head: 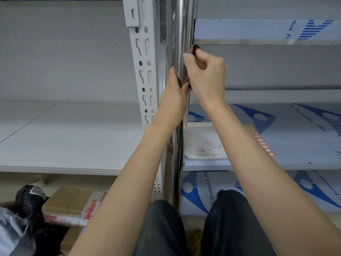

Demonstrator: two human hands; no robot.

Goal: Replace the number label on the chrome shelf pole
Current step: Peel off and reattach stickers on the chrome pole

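One chrome pole (pixel 181 24) is running up the centre of the frame, with two hands working on it. The left hand (pixel 174 97) is wrapping its fingers round the pole, gripping it. Just above, the right hand (pixel 206 74) is pinching one small white label (pixel 185 54) against the pole with curled fingers. One white tray (pixel 195 156) is lying at lower right of centre.

Most of label (pixel 185 54) behind right hand (pixel 204 74); number unreadable; pole (pixel 181 24) top cropped.
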